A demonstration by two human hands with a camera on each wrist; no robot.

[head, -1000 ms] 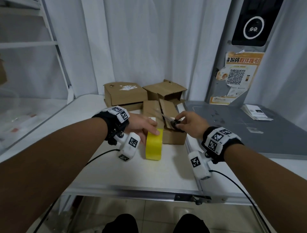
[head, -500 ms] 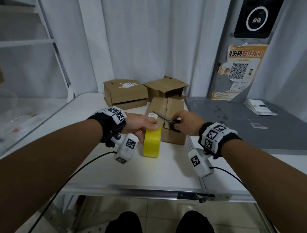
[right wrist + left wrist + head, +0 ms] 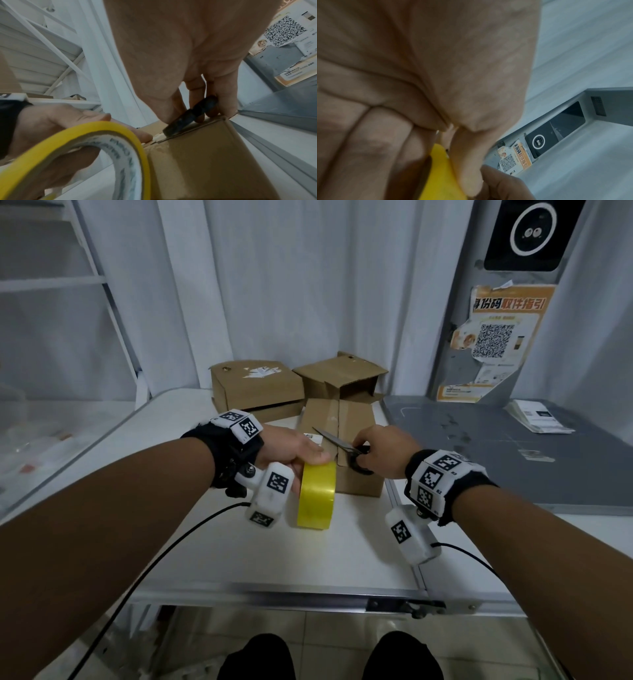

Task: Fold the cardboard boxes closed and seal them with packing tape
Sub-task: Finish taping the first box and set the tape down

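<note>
Gripping yellow tape roll [image 3: 315, 495] on edge: left hand [image 3: 291, 448]. Right hand [image 3: 385, 451] clamps scissors [image 3: 339, 442] over closed box [image 3: 346, 440], near worktop [image 3: 212, 556] right edge.

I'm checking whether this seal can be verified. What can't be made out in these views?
- Head view: any clear tape along the near box seam, too faint to tell.
- Head view: the scissors handles, covered by the right hand.
- Left wrist view: the tape roll, mostly hidden by the left hand and blurred.
- Right wrist view: the scissor blades, blocked by the handles.
</note>
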